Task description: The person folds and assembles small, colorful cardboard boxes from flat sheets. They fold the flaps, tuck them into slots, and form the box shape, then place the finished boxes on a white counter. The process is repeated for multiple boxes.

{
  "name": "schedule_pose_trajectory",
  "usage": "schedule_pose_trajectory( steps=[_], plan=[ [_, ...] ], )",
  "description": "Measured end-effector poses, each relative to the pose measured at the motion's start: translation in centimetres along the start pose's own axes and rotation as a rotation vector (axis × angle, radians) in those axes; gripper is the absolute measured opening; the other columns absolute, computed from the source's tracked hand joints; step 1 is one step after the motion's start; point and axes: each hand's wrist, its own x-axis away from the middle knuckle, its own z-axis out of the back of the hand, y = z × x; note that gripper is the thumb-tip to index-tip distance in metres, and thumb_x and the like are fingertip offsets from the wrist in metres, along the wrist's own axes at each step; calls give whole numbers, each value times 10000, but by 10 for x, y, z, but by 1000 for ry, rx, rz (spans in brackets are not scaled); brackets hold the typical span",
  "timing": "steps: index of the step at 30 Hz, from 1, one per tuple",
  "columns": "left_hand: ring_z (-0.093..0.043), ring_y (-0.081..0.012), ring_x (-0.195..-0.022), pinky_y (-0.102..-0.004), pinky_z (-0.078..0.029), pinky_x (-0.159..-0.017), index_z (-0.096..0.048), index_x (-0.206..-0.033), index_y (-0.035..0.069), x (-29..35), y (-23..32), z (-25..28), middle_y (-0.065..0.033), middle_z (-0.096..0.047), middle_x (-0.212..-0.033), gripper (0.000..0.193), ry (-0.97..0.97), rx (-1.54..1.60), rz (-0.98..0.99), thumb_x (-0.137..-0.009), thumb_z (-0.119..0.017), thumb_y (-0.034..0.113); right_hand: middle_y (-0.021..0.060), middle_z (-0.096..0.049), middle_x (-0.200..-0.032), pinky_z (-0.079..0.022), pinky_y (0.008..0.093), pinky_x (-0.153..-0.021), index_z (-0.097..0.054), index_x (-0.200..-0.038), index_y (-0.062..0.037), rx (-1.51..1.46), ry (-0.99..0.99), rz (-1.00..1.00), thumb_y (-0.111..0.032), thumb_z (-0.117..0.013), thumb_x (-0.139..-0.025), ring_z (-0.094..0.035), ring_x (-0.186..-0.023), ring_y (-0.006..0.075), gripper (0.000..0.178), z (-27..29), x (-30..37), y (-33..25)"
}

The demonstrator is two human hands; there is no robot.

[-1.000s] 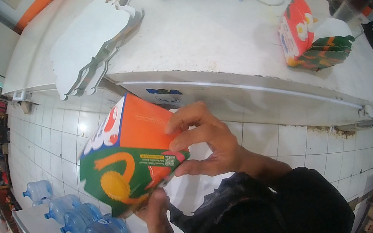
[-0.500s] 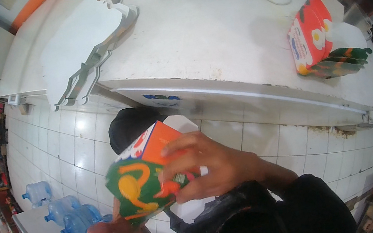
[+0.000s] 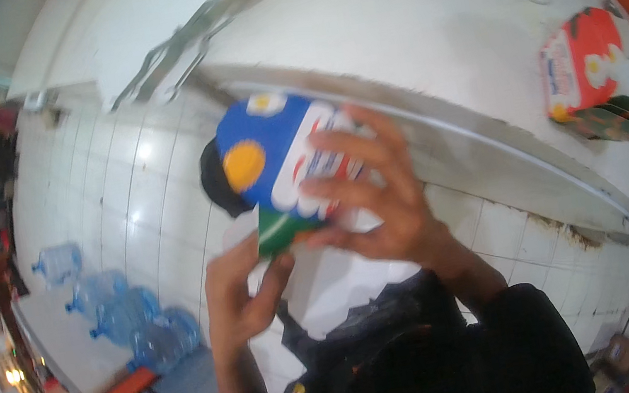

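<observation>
Turned blue-side-up, carton (image 3: pixel 275 161) sits under right hand (image 3: pixel 383 201).
</observation>
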Motion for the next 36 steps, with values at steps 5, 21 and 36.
schedule_pose_trajectory(
  steps=[5,21,36],
  plan=[
    [-719,-223,-807,-289,-532,-749,-712,-1024,9,-9,-4,6,-130,-735,-920,189,30,112,-34,-841,-710,56,79,-551,-1369,-221,602,-1130,-655,-1170,-214,120,-44,87,-460,-787,-766,-361,-1375,385,492,-1,0,2],
    [-676,-255,-1024,-344,-547,-791,-412,-1190,-16,-11,4,-7,-113,-583,-1034,406,120,170,-268,-890,-676,52,-34,-713,-1134,-113,588,-1144,-731,-1079,-186,-262,-136,-128,-278,-788,-793,-508,-1286,278,306,-7,1,-16],
    [-697,-233,-881,-305,-587,-756,-528,-1137,-44,-11,6,25,-92,-667,-999,580,196,421,110,-715,-869,161,70,-720,-846,-322,459,-1129,-688,-878,-28,-593,383,-453,-62,-684,-896,-673,-849,149,39,-21,12,-16]
  ],
)
